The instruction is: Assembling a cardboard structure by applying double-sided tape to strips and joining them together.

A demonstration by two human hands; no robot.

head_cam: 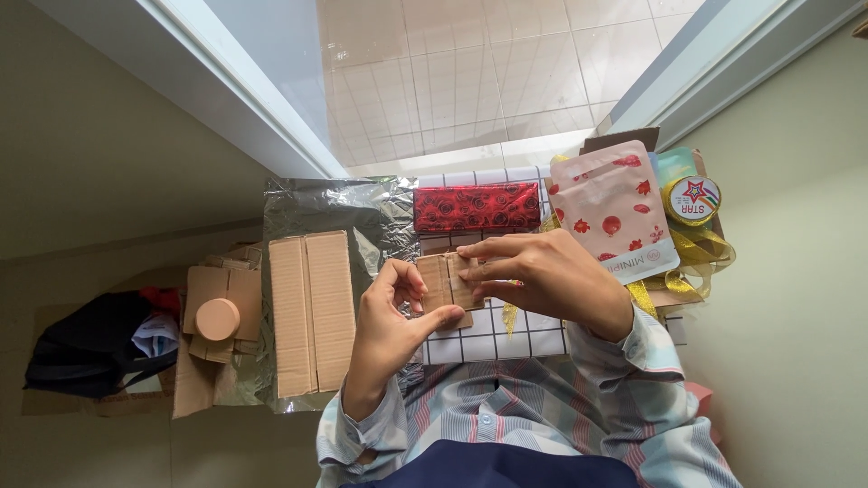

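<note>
Head view: both hands hold a small cardboard box [446,282] over white grid-patterned paper [506,339]. The left hand [393,321] pinches its lower edge with closed fingers; the right hand [542,276] presses fingers (laid flat) on top. A long cardboard box [312,312] lies left, on silver foil [307,208].

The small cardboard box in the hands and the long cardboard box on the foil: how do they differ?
The small cardboard box is held up by the left hand and right hand; the long cardboard box lies untouched on silver foil. The small one is far shorter, and it sits over the grid-patterned paper. Both are plain brown cardboard with closed flaps meeting along the middle.
</note>
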